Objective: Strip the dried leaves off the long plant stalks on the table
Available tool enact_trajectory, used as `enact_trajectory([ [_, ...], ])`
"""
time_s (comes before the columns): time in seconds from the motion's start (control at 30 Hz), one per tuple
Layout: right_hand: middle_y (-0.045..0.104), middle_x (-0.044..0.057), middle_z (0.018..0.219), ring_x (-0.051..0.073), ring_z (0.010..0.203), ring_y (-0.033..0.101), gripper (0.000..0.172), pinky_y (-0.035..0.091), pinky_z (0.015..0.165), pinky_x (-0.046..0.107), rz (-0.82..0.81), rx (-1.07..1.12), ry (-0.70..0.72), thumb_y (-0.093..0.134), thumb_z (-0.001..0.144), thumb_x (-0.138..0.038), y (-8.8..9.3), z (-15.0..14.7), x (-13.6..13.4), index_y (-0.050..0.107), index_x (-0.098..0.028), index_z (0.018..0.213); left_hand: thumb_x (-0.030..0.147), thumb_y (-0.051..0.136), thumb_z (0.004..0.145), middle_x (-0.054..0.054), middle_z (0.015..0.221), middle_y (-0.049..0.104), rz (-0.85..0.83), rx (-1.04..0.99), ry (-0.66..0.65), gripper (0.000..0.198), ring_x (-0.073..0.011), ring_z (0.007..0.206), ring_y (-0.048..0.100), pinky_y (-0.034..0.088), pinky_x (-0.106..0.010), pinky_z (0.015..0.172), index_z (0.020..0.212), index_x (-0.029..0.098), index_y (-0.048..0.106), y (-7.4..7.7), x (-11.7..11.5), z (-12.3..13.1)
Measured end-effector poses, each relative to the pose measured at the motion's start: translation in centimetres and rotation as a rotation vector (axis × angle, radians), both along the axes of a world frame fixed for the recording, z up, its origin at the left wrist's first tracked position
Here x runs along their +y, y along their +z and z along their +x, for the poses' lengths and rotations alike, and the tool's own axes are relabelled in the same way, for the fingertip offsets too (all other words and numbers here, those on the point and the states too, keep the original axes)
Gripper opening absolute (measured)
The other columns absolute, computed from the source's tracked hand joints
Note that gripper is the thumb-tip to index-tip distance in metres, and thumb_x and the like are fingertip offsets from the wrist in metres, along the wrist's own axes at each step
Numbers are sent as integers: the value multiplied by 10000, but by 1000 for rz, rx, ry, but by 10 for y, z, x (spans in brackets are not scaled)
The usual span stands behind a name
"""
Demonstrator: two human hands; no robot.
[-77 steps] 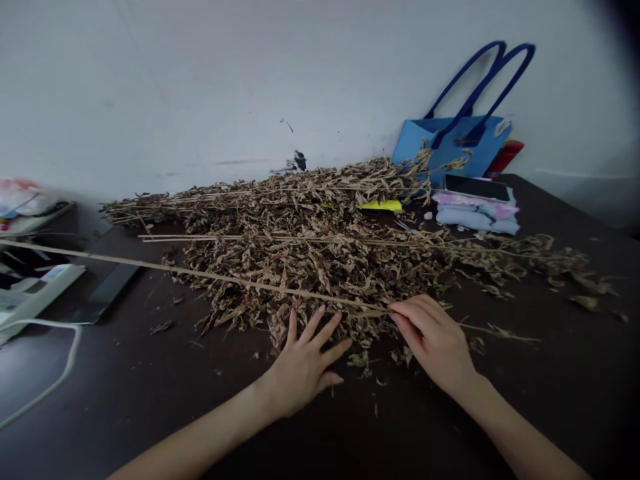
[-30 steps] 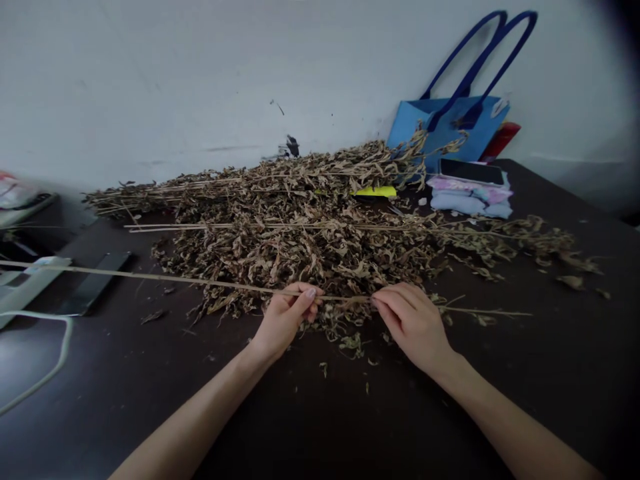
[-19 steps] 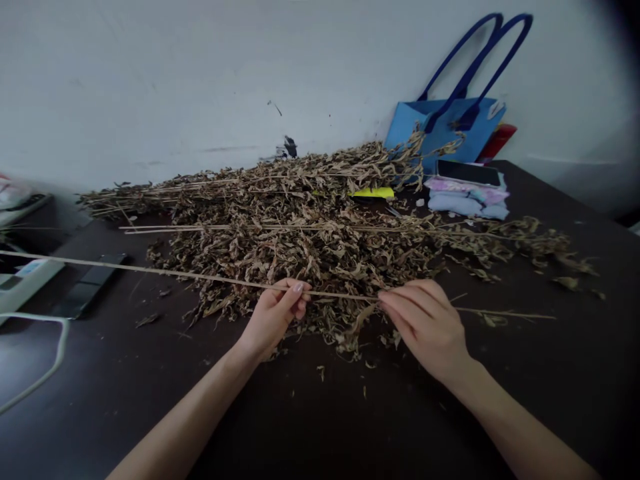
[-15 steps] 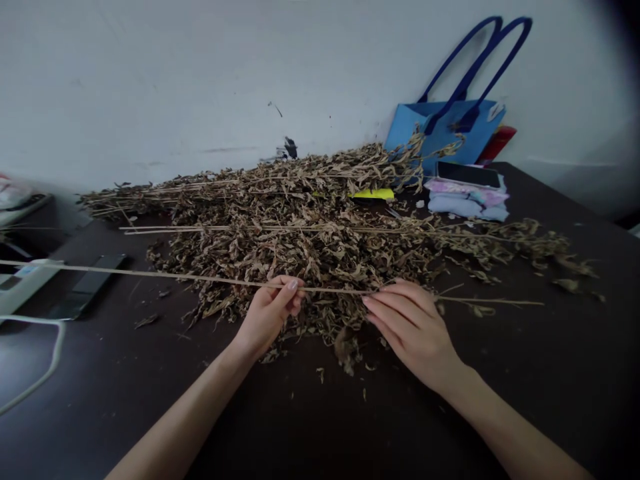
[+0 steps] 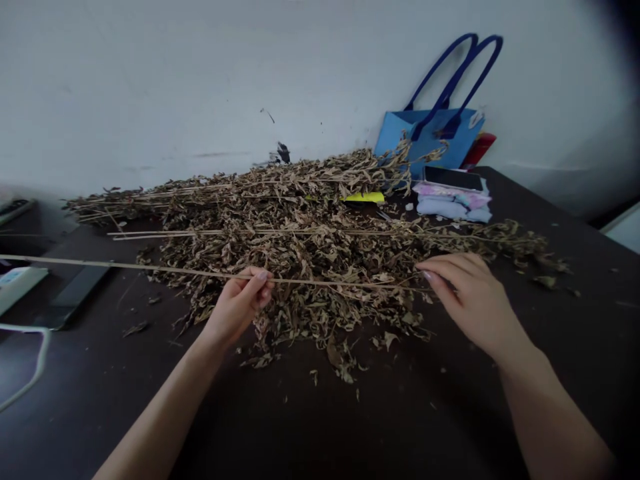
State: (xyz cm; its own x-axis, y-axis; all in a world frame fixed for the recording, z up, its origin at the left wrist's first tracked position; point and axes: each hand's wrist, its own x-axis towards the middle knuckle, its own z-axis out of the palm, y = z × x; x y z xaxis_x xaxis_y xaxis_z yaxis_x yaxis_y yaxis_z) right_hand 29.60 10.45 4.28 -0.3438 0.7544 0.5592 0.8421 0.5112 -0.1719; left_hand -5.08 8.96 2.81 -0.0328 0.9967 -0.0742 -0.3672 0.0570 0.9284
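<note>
Our stalk (image 5: 165, 269) looks long, thin, pale tan, mostly bare, running over brown dried leaves (image 5: 320, 313) twd the dark surface's (image 5: 300, 427) L edge. Our L grip (image 5: 239, 297) pinches it, thumb on top; R grip (image 5: 473, 293) arches palm-down by its thin end, can't tell if pinching.

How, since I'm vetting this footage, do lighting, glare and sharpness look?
Head view: dim, cool light; pale sheen on the dark table near the white cable at left; deepest darkness at the bottom middle; top right corner blackened; fine detail soft, the thin stem hard to trace beside the right hand.
</note>
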Motion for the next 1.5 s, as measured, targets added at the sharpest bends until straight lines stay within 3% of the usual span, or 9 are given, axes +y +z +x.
enact_trajectory([
  [0.2, 610, 72, 1015, 229, 977, 514, 267, 428, 841, 412, -116, -66, 112, 453, 901, -299, -9, -7, 0, 560, -220, 1133, 225, 721, 697, -2, 665, 548, -10, -15, 45, 160, -42, 537, 427, 359, -128, 463, 696, 109, 611, 4, 3, -9],
  [0.33, 560, 88, 1122, 250, 1038, 487, 198, 396, 872, 436, -106, -95, 142, 467, 891, -318, -10, -17, -2, 609, -218, 984, 198, 717, 694, 4, 673, 543, -13, -57, 66, 137, -40, 543, 440, 370, -127, 465, 710, 107, 617, 4, 4, -12],
  [0.53, 611, 55, 880, 203, 872, 505, 208, 398, 808, 389, -156, -127, 206, 417, 907, -225, -14, -28, -9, 561, -220, 1058, 161, 688, 713, -11, 668, 551, -104, -129, 149, 118, -45, 531, 458, 353, -123, 426, 791, 85, 641, 5, 2, -6],
  [0.77, 598, 59, 851, 203, 832, 521, 192, 409, 785, 384, -69, -171, 206, 390, 874, -133, -10, -39, -17, 573, -187, 891, 79, 615, 764, -33, 748, 582, -184, -179, -13, 254, -51, 582, 490, 414, -134, 510, 1018, 91, 628, 16, -17, 17],
  [0.93, 593, 60, 865, 173, 769, 545, 182, 425, 710, 321, 16, -147, 196, 416, 903, -208, -6, -46, -24, 596, -185, 911, 190, 638, 792, -36, 737, 591, -240, -208, -151, 242, -51, 552, 481, 387, -150, 482, 1020, 107, 632, 12, -29, 41],
  [1.03, 587, 54, 884, 159, 758, 547, 156, 427, 687, 295, -6, -143, 172, 463, 895, -236, -7, -48, -28, 601, -187, 952, 276, 642, 796, -31, 711, 586, -251, -215, -133, 241, -56, 541, 479, 366, -162, 464, 973, 112, 640, 4, -30, 49],
  [1.17, 584, 49, 856, 139, 715, 551, 175, 422, 628, 265, -52, -134, 192, 449, 905, -228, -7, -49, -31, 602, -183, 977, 264, 661, 784, -11, 704, 579, -243, -160, -102, 194, -47, 541, 481, 360, -160, 480, 919, 127, 639, -5, -28, 53],
  [1.5, 597, 35, 786, 117, 642, 566, 210, 410, 560, 240, -37, -158, 182, 410, 925, -241, -6, -53, -31, 610, -177, 937, 203, 693, 745, 17, 633, 535, -218, -138, -147, 186, -56, 570, 489, 391, -173, 541, 898, 121, 627, -7, -27, 51],
])
